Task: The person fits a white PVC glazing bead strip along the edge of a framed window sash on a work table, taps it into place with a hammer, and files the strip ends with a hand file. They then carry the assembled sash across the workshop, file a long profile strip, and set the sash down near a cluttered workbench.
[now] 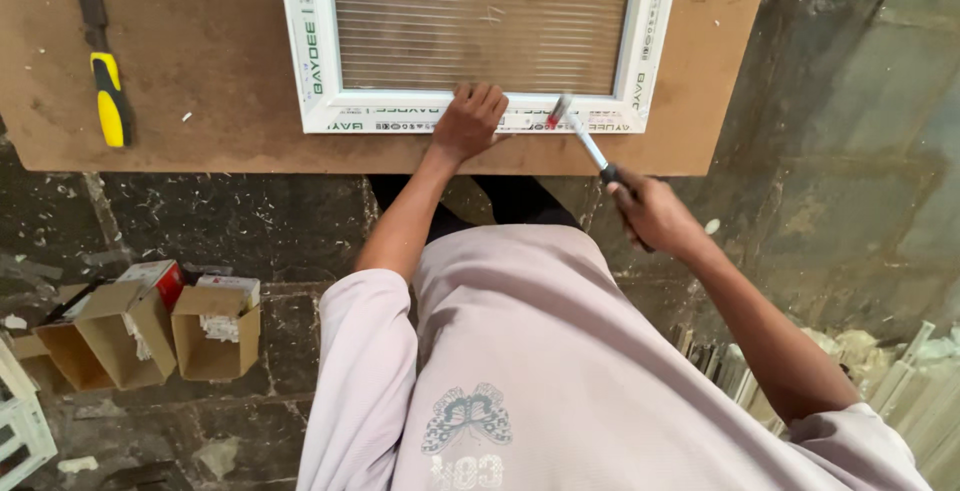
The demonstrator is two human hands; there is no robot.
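Frame (480, 111), white plastic with ribbed pane, flat on board (200, 51). Left hand (468, 123) curled, pressing bottom rail. Right hand (650, 213) fisted round hammer (585, 136) handle, head at rail. Frame likely stiff, light; pane fragile; grip by rails.

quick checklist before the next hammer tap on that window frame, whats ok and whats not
1. Left hand presses on the bottom rail of the window frame: ok.
2. Right hand grips the hammer at the handle end: ok.
3. Hammer head sits over the bottom rail, close beside the left hand's fingers: not ok, little room.
4. Frame lies flat on the board: ok.
5. Frame's near edge is close to the board's edge: cannot tell if fully supported.
6. Yellow-handled tool lies apart from the frame: ok.
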